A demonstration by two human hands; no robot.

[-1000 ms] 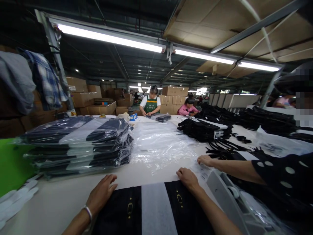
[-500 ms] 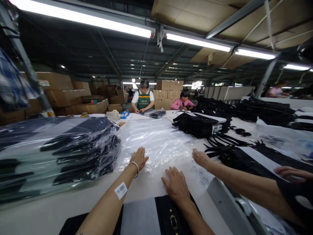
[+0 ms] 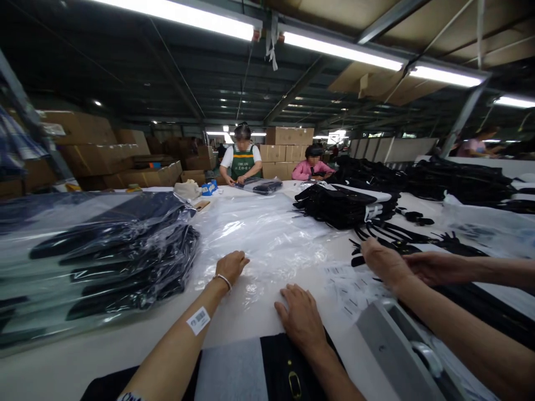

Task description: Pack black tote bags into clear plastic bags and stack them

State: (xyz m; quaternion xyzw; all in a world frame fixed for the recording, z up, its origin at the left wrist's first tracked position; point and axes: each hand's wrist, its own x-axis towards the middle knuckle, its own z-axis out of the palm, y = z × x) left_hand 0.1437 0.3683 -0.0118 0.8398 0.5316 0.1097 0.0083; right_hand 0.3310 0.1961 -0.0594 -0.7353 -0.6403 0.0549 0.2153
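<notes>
My left hand (image 3: pixel 232 267), with a bracelet on its wrist, has its fingers curled on the near part of a stack of clear plastic bags (image 3: pixel 267 228); its fingertips press together on the film. A printed label (image 3: pixel 198 321) sticks to that forearm. My right hand (image 3: pixel 301 314) lies flat, fingers spread, on the white table at the far edge of a black item (image 3: pixel 276 356). This item has a grey panel and a gold buckle; its kind is unclear. Wrapped dark goods (image 3: pixel 137 250) are piled left of my left hand.
A co-worker's hands (image 3: pixel 388 262) are at black straps on the right, above a grey dispenser (image 3: pixel 388 345) and small printed labels (image 3: pixel 346 284). Black goods (image 3: pixel 346 203) are stacked beyond. Two people work across the table (image 3: pixel 234 334); cartons (image 3: pixel 288 150) stand behind.
My left hand has gone from flat to curled on the plastic. My right hand stays put. The co-worker's hands have come together farther right. The view has tilted down slightly.
</notes>
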